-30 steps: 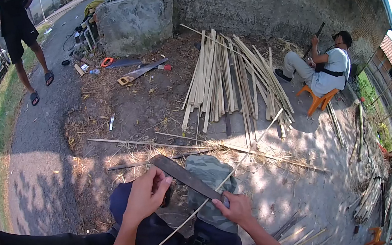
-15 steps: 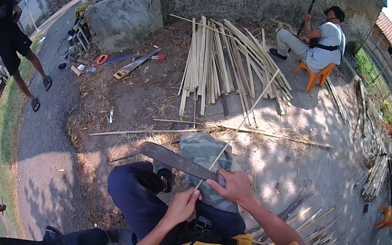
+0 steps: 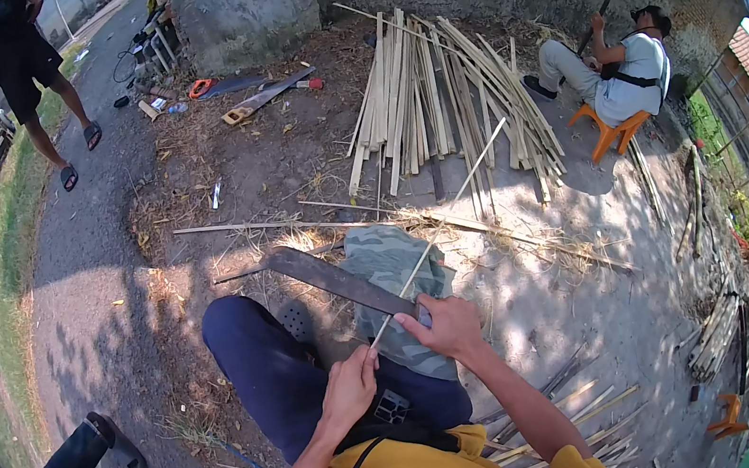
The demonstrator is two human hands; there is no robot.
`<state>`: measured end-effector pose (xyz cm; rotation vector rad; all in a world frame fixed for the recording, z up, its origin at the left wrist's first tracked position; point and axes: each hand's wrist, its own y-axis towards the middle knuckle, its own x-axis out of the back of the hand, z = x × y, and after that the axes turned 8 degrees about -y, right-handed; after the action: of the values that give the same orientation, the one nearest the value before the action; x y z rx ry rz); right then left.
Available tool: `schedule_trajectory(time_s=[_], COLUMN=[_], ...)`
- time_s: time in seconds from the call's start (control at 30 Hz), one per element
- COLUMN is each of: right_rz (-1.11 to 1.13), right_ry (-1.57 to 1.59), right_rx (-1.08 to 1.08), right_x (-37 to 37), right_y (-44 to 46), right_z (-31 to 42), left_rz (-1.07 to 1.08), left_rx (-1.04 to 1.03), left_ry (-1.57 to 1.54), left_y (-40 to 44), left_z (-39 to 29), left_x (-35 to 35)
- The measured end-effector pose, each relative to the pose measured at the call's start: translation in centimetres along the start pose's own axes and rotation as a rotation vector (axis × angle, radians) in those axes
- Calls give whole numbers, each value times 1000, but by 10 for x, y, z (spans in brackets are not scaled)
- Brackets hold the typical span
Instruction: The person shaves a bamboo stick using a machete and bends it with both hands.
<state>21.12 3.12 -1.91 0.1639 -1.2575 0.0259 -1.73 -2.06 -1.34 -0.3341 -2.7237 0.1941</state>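
My right hand [image 3: 450,324] is closed around the handle end of a wide dark blade [image 3: 333,278], which points up and to the left. A thin pale strip [image 3: 437,237] crosses beneath or against the blade near that hand. Its lower end is pinched in my left hand [image 3: 352,386], just below the blade. Under the blade and strip, a camouflage cloth [image 3: 387,256] covers my leg.
Ahead lies a large pile of pale strips [image 3: 413,99]. Two saws [image 3: 264,96] rest on the ground at the upper left. A person [image 3: 626,84] sits on an orange stool [image 3: 609,129]; another person [image 3: 26,72] stands at left. More strips [image 3: 602,422] lie lower right.
My left hand has gone from beside the blade's far part down to the strip, which it now grips. The strip has shifted slightly down since half a second ago. The nearby person's leg at left has drawn back.
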Motion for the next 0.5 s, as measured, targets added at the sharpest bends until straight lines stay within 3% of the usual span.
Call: schedule_trajectory(time_s=[0.13,0.23,0.33,0.43,0.5], right_rz=[15,37,59,93,90], right_ry=[5,32,38,46,50], right_rx=[-47,-11,-5,-21,-43], right_x=[-6,-8,-4,1,-5], right_y=[3,3,5,5,6], right_z=[5,5,3,4,5], left_rz=[62,-2,16,100,48], left_rx=[67,-96,-73,94,-18], left_ry=[-30,-40,-73,-108,-61], left_y=[12,28,20,0,-2], left_z=[-1,3,3,4,1], left_x=[8,-1,4,22,24])
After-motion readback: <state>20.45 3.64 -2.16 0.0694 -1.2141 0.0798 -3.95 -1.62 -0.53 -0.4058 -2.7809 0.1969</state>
